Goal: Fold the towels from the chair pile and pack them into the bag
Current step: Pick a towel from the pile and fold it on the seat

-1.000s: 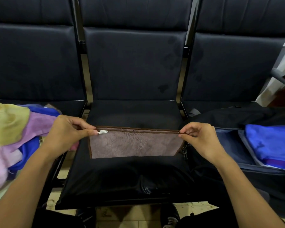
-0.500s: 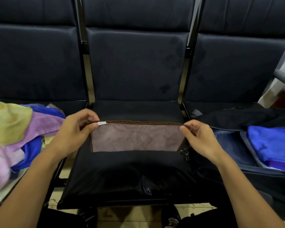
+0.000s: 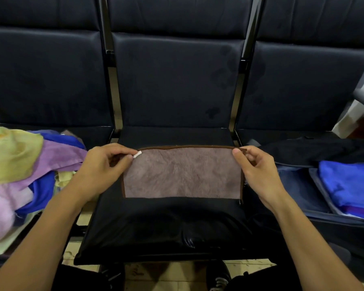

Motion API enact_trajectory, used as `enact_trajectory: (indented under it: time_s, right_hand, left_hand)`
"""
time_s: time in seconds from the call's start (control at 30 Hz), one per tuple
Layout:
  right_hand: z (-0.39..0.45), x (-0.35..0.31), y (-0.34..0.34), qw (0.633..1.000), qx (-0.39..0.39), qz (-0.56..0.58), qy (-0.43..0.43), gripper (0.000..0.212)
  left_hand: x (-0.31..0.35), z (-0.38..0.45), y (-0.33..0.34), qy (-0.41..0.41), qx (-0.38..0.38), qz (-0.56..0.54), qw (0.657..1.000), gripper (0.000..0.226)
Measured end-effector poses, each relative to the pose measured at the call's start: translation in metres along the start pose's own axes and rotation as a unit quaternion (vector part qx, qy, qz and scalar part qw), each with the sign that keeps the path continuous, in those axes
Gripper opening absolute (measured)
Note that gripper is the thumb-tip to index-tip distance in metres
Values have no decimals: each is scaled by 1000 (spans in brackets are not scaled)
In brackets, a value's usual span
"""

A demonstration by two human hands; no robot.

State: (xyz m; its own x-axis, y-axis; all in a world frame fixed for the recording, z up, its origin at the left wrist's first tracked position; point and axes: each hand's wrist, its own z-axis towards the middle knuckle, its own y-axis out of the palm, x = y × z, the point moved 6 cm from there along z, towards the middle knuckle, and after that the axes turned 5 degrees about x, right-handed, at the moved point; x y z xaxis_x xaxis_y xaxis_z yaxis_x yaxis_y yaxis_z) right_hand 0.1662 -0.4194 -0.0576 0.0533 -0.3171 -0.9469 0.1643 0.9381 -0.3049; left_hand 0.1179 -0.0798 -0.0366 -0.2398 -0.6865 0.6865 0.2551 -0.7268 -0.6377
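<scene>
Three black padded seats stand in a row; on the middle seat (image 3: 177,223) lies my brown towel (image 3: 182,175), folded flat with darker trim. My left hand (image 3: 105,166) and right hand (image 3: 259,173) pinch its far corners.

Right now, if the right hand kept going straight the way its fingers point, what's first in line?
The right hand points leftward along the brown towel it pinches by a corner. Beyond the towel itself, the first thing is likely the left hand at the opposite corner; depth looks similar.
</scene>
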Motion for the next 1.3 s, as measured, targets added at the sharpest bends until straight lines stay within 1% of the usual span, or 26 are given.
enact_trajectory:
  time_s: [0.1,0.23,0.37,0.47,0.57,0.67,0.73,0.87,0.93,1.0,1.03,1.07,1.17,1.3]
  right_hand:
    - [-1,-5,5,999,7,49,-9,15]
    - [-6,-15,14,995,4,96,-9,16]
    - [-15,-26,33,994,-16,105,-31,12]
    - [-23,-34,51,992,-40,101,-66,7]
    - [-32,-40,72,987,-80,87,-108,6]
    - [-34,-40,80,985,-64,67,-146,10]
    - [-32,-40,78,984,-53,38,-164,13]
    - [-29,-39,74,982,-66,-2,-175,17]
    - [-27,-36,70,982,-64,-11,-177,18]
    - [-24,-34,65,983,-62,-16,-174,18]
    - [-23,-34,62,983,-64,-16,-172,19]
    - [-22,-33,60,983,-69,-15,-169,19]
    - [-23,-34,61,984,-98,8,-151,18]
    - [-26,-34,64,981,-131,19,-139,19]
  left_hand:
    - [5,1,3,8,35,34,999,20]
    - [13,0,11,-24,96,48,994,12]
    - [25,-2,26,-53,99,39,993,14]
    - [38,-1,39,-72,95,8,993,15]
    - [51,-1,53,-98,77,-75,989,13]
    - [61,0,65,-117,44,-163,979,16]
    - [65,2,71,-123,28,-192,973,18]
    - [65,7,73,-130,12,-214,968,20]
    - [66,8,77,-126,-26,-233,964,25]
    - [73,6,82,-124,-81,-276,950,36]
    - [76,6,83,-117,-95,-287,946,40]
    - [79,6,83,-103,-95,-280,950,39]
    - [82,9,81,-55,-46,-204,976,27]
    - [84,9,81,-14,4,-148,989,24]
